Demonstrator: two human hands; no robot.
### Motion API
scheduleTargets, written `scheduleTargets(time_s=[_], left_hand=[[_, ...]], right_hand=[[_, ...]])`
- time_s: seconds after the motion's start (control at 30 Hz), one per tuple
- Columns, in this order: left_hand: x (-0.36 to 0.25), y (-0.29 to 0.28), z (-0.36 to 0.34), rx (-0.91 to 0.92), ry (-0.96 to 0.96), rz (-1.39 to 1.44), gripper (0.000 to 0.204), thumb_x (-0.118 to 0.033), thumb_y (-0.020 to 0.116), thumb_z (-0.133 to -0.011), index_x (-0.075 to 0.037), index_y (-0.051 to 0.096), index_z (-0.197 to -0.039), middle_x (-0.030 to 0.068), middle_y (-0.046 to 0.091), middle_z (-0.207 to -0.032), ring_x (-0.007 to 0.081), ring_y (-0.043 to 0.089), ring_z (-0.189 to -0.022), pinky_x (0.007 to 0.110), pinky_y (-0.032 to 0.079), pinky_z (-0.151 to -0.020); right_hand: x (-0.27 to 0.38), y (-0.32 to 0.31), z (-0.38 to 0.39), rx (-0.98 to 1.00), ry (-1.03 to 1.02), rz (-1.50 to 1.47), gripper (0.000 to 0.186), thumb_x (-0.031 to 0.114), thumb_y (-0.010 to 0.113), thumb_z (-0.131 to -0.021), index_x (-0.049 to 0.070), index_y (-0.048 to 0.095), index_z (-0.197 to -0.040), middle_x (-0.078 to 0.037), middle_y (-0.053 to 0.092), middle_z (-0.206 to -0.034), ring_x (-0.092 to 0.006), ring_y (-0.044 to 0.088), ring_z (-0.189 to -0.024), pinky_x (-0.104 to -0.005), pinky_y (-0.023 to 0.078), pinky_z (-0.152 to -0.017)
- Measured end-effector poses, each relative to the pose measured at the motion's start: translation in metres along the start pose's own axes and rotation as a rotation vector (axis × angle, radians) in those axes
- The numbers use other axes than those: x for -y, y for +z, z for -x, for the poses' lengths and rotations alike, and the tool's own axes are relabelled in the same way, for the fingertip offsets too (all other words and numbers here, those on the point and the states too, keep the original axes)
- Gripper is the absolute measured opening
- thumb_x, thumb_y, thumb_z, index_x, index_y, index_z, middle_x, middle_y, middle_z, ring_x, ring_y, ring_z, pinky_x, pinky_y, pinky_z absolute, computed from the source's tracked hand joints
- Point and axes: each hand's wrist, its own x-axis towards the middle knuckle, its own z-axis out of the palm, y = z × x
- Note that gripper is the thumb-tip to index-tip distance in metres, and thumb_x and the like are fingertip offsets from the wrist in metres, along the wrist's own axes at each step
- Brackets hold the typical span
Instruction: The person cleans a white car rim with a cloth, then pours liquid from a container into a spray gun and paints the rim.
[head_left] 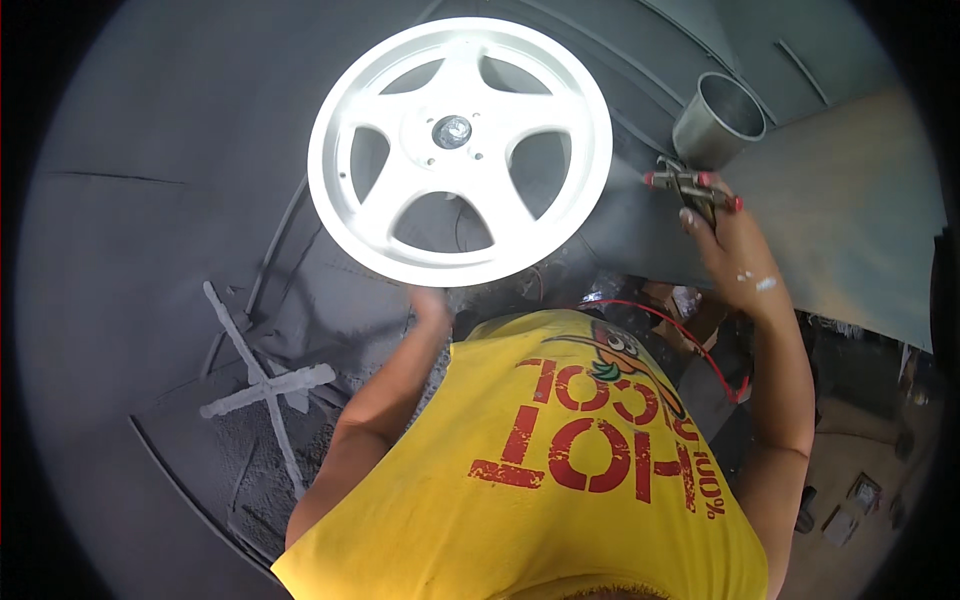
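A white five-spoke car wheel rim (480, 205) is raised in front of me, its face up toward the view. A dark round centre (452, 131) shows in its hub. My right hand (742, 255) is closed around a spray gun (695, 190) with red-tipped parts, to the right of the rim. On the gun sits an open metal cup (718, 122). Faint mist hangs between the nozzle and the rim's right edge. My left hand (430, 305) is at the rim's lower edge; it is blurred and its fingers are hidden behind the rim. White paint specks mark the right hand.
A red hose (690, 345) curves behind my body on the right. A pale paint-coated cross-shaped piece (268, 387) lies at lower left. Dusty grey sheeting (130, 260) surrounds the left side. A broad panel (860, 200) slants at right, with boxes (690, 310) and clutter below it.
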Motion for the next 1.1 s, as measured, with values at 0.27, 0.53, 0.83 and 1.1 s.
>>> scheduleTargets(time_s=[0.27,0.53,0.83,1.1], left_hand=[[0.019,0.049,0.088,1.255,-0.175,-0.744,0.027,-0.017,0.065,-0.091,0.002,0.069,-0.109,0.0110,0.071,-0.101,0.0201,0.067,-0.092,0.031,0.052,-0.082],[0.012,0.038,0.097,1.130,-0.180,-0.723,0.029,-0.022,0.065,-0.095,0.000,0.068,-0.114,0.0082,0.071,-0.103,0.0178,0.065,-0.096,0.030,0.049,-0.087],[-0.010,0.030,0.074,0.598,-0.608,-0.025,0.021,-0.018,0.056,-0.100,-0.007,0.063,-0.116,0.0033,0.069,-0.106,0.0117,0.064,-0.087,0.026,0.052,-0.077],[-0.021,0.008,0.055,0.505,-0.478,-0.002,0.020,-0.008,0.052,-0.098,-0.005,0.060,-0.116,0.0040,0.068,-0.105,0.0124,0.062,-0.085,0.027,0.052,-0.069]], right_hand=[[-0.008,0.007,0.031,0.069,-0.274,-0.019,0.029,0.007,0.054,-0.096,0.003,0.056,-0.125,-0.025,0.062,-0.105,-0.0455,0.060,-0.094,-0.0414,0.049,-0.081],[-0.005,0.025,0.049,0.285,-0.304,-0.166,0.030,0.009,0.055,-0.097,-0.003,0.053,-0.125,-0.024,0.060,-0.116,-0.0460,0.060,-0.099,-0.0411,0.049,-0.086],[0.048,0.062,0.025,0.422,-0.559,-0.198,0.034,0.015,0.052,-0.099,-0.001,0.051,-0.129,-0.023,0.061,-0.116,-0.0438,0.061,-0.100,-0.0439,0.049,-0.087],[0.113,0.100,-0.019,0.322,-0.603,-0.253,0.036,0.015,0.050,-0.099,0.001,0.044,-0.131,-0.023,0.066,-0.091,-0.0439,0.064,-0.089,-0.0452,0.049,-0.077]])
